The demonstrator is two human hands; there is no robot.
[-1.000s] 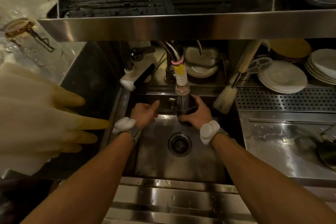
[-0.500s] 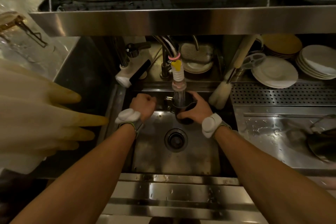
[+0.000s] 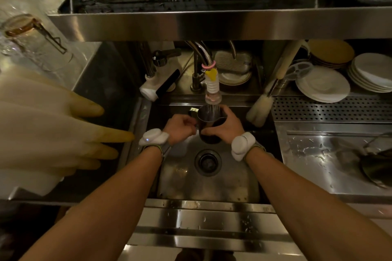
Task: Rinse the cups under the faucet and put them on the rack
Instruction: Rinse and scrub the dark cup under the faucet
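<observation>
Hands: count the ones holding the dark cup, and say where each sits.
2. The right hand wraps the dark cup from the right; the left hand grips its left side, apparently the handle.

Stacked white plates (image 3: 322, 85) sit on the steel counter (image 3: 331, 110) beside the sink (image 3: 212, 186).

Glossy wet steel sink (image 3: 244, 184); dark, perhaps glass, cup (image 3: 209, 122)
</observation>
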